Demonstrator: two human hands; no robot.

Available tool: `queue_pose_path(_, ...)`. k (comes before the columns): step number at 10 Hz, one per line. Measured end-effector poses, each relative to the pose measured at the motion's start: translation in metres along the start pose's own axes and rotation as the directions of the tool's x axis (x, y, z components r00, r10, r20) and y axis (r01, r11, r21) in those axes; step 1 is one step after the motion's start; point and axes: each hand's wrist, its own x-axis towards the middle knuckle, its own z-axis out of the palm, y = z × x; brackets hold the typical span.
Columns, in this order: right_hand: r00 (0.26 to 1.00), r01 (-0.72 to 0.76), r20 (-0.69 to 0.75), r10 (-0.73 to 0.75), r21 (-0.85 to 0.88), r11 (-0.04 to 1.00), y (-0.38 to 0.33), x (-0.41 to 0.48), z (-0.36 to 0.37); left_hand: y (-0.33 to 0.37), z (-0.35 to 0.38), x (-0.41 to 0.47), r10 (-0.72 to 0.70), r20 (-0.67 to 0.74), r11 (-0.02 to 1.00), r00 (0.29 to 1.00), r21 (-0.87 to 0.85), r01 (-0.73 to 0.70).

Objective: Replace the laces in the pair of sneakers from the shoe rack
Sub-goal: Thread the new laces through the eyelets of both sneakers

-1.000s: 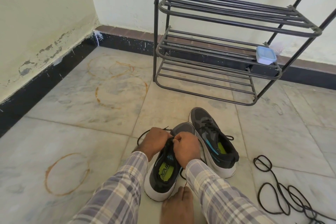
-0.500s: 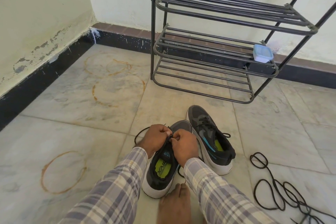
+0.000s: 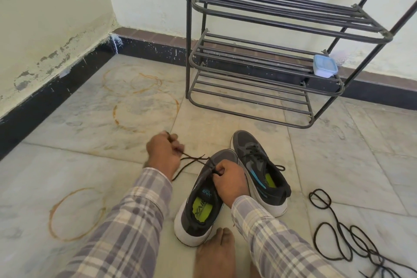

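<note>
**On a marble floor, a lace is drawn out of a grey sneaker**

On the pale tiled floor [image 3: 79, 165] in front of a black metal shoe rack [image 3: 259, 70], a person in plaid sleeves works on the near sneaker [image 3: 203, 207]. It is grey with a white sole, and both its tongue label and its lime-green insole carry lettering that looks like "XAIR". The far sneaker [image 3: 259, 169] stands just beside it on the right, touching it and fully laced, with a blue stripe along its side.

Half a second ago both hands were bunched together over the tongue. Now the left hand [image 3: 163, 156] has swung out to the left and away from the shoe, its fingers curled tight round a dark lace [image 3: 191, 161]. The lace runs in two thin strands from that fist back to the sneaker's throat. The right hand [image 3: 229, 179] has stayed on the shoe, thumb and fingers pinching the lace at the eyelets — directly above the insole.

A bare foot [image 3: 215, 253] rests against the near sneaker's heel. Loose black laces [image 3: 334, 232] lie in loops on the floor, well apart to the right. A small clear container [image 3: 325, 69] with a blue lid sits at the right end of the rack's middle shelf — the other shelves hold nothing. Rust-coloured rings [image 3: 76, 214] mark the tiles on the left.
</note>
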Motion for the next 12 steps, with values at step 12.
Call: queue_pose_path(12, 0.975, 0.093, -0.212, 0.061, 0.644, 0.76, -0.023, 0.004, -0.028, -0.03, -0.028, 0.015, -0.074, 0.502, -0.178, 0.862, 0.843, -0.507)
